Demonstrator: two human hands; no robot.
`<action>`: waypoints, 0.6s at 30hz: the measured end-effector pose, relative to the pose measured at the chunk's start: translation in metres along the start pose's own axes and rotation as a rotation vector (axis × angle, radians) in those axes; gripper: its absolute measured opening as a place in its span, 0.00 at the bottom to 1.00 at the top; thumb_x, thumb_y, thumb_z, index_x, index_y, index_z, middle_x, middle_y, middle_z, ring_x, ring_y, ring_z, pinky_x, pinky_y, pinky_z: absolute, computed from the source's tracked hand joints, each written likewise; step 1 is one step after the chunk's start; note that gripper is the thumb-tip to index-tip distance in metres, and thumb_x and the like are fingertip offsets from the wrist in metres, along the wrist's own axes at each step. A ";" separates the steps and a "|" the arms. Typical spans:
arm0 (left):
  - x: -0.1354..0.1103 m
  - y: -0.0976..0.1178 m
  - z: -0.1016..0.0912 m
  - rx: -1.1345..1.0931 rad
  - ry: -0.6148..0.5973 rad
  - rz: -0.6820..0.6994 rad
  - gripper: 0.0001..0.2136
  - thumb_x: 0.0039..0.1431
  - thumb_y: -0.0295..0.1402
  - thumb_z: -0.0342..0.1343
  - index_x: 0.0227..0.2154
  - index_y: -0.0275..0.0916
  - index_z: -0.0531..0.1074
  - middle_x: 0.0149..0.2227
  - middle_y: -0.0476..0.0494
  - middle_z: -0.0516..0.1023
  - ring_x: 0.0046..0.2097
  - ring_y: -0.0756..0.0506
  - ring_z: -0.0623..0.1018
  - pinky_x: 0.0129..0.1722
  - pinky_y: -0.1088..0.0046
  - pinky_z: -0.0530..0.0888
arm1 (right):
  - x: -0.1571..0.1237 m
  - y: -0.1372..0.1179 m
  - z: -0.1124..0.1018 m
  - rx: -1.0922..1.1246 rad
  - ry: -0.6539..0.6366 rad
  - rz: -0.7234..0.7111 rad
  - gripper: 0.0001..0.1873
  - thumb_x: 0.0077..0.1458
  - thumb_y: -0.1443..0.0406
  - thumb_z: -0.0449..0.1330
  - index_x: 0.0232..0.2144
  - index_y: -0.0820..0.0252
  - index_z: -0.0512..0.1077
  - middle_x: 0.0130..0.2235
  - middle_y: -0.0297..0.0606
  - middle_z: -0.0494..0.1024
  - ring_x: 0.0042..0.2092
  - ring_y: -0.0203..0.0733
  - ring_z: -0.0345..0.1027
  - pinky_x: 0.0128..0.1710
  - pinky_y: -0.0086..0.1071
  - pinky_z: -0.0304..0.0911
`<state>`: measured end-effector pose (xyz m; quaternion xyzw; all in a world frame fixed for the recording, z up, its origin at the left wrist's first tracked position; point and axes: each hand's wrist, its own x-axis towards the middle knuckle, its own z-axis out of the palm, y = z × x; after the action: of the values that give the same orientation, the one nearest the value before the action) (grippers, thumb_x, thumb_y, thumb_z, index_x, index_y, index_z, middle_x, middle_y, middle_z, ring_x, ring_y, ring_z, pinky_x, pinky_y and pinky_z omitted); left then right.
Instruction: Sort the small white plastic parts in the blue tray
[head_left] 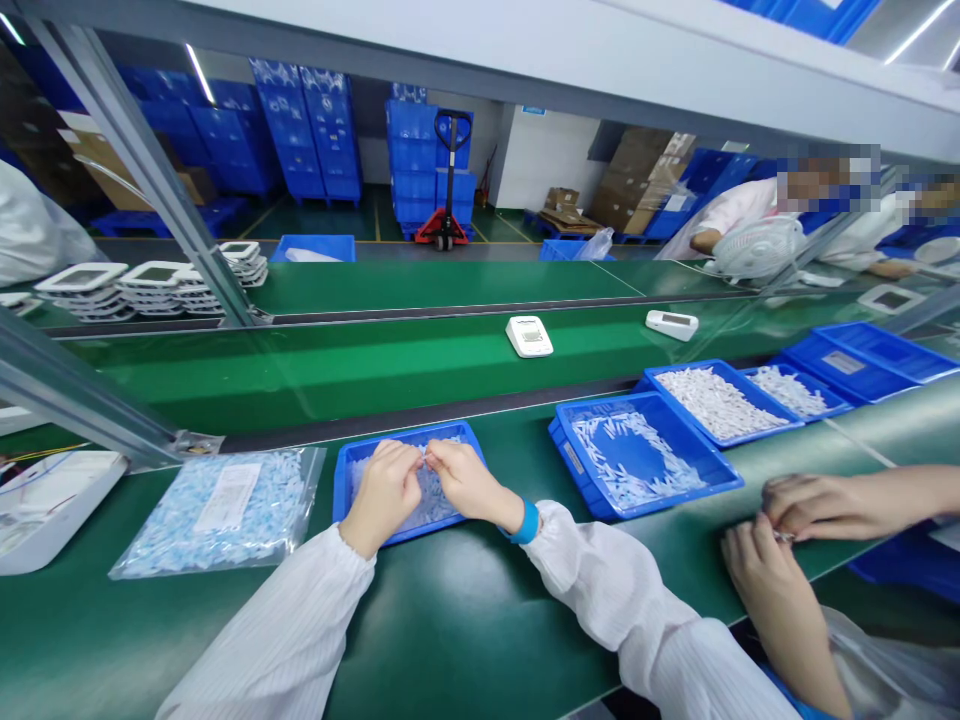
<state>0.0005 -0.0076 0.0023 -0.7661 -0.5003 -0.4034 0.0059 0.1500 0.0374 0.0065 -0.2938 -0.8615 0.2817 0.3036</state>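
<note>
My left hand (385,490) and my right hand (468,482) meet over a blue tray (343,490), fingertips pinched close together. A tiny whitish piece shows between them, too small to name. Small translucent pieces (433,500) lie spread inside that tray. A blue band (529,522) circles my right wrist. To the left of my hands is a clear plastic bag (281,510) packed with light-blue small parts and bearing a white label (229,497).
Right of me stand blue trays (600,505) of small white parts (712,400). A co-worker's hands (780,545) work at the right edge. White devices (529,337) sit on the green belt (390,365) beyond. A metal post (161,170) rises at left, near a white bin (67,515).
</note>
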 end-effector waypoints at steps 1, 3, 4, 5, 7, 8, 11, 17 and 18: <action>0.000 0.000 0.000 -0.002 -0.009 0.015 0.12 0.50 0.17 0.42 0.23 0.39 0.64 0.24 0.47 0.69 0.30 0.47 0.68 0.34 0.69 0.67 | 0.000 0.000 0.000 -0.001 -0.008 -0.001 0.11 0.58 0.74 0.46 0.27 0.59 0.62 0.27 0.34 0.69 0.31 0.37 0.61 0.33 0.29 0.54; 0.000 -0.001 0.000 0.007 -0.026 0.049 0.12 0.49 0.17 0.42 0.23 0.39 0.65 0.24 0.47 0.68 0.30 0.47 0.68 0.34 0.69 0.67 | -0.001 0.001 -0.001 -0.006 -0.026 -0.008 0.11 0.58 0.74 0.46 0.27 0.59 0.62 0.27 0.35 0.69 0.31 0.37 0.61 0.34 0.29 0.54; 0.000 -0.001 0.000 0.022 -0.029 0.068 0.12 0.49 0.17 0.42 0.23 0.39 0.65 0.23 0.46 0.67 0.30 0.46 0.68 0.34 0.69 0.67 | -0.001 0.001 -0.001 -0.012 -0.032 -0.013 0.11 0.58 0.74 0.46 0.27 0.59 0.62 0.27 0.35 0.69 0.31 0.37 0.61 0.34 0.29 0.54; 0.001 -0.001 0.000 0.043 -0.029 0.088 0.12 0.49 0.16 0.42 0.23 0.39 0.65 0.23 0.46 0.67 0.30 0.46 0.67 0.33 0.69 0.67 | -0.001 0.001 -0.001 -0.021 -0.034 -0.020 0.11 0.58 0.74 0.46 0.26 0.59 0.62 0.27 0.35 0.69 0.31 0.37 0.61 0.34 0.29 0.54; 0.002 0.000 0.000 0.101 -0.022 0.134 0.12 0.48 0.16 0.42 0.23 0.38 0.65 0.22 0.46 0.66 0.29 0.46 0.66 0.33 0.69 0.67 | -0.001 0.001 -0.001 -0.039 -0.039 -0.029 0.11 0.57 0.74 0.46 0.26 0.59 0.62 0.26 0.35 0.68 0.31 0.38 0.60 0.33 0.29 0.53; 0.002 0.001 0.000 0.134 -0.016 0.155 0.12 0.47 0.16 0.42 0.22 0.38 0.65 0.22 0.46 0.66 0.28 0.46 0.66 0.33 0.68 0.67 | 0.000 0.001 -0.002 -0.043 -0.045 -0.029 0.11 0.57 0.74 0.46 0.26 0.59 0.62 0.26 0.35 0.68 0.30 0.37 0.60 0.33 0.29 0.53; 0.003 0.003 -0.001 0.205 -0.015 0.203 0.11 0.47 0.16 0.43 0.22 0.38 0.65 0.21 0.46 0.66 0.28 0.46 0.66 0.34 0.68 0.67 | 0.001 0.001 -0.004 -0.002 -0.079 -0.002 0.11 0.59 0.71 0.46 0.24 0.59 0.60 0.24 0.33 0.65 0.28 0.36 0.57 0.31 0.29 0.51; -0.001 0.005 -0.004 0.244 0.083 0.077 0.08 0.53 0.20 0.47 0.24 0.37 0.68 0.23 0.47 0.71 0.29 0.47 0.70 0.37 0.65 0.66 | 0.003 0.000 -0.007 0.310 -0.059 0.067 0.18 0.64 0.57 0.43 0.25 0.59 0.59 0.24 0.30 0.60 0.27 0.33 0.54 0.29 0.28 0.51; -0.001 0.005 -0.004 0.245 0.102 0.060 0.08 0.54 0.21 0.47 0.25 0.37 0.68 0.24 0.46 0.73 0.29 0.47 0.71 0.38 0.65 0.66 | 0.003 0.000 -0.007 0.352 -0.049 0.066 0.19 0.64 0.55 0.42 0.25 0.59 0.59 0.24 0.30 0.61 0.27 0.33 0.55 0.29 0.28 0.52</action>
<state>0.0021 -0.0128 0.0060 -0.7530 -0.5215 -0.3772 0.1369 0.1527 0.0411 0.0121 -0.2574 -0.7960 0.4449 0.3198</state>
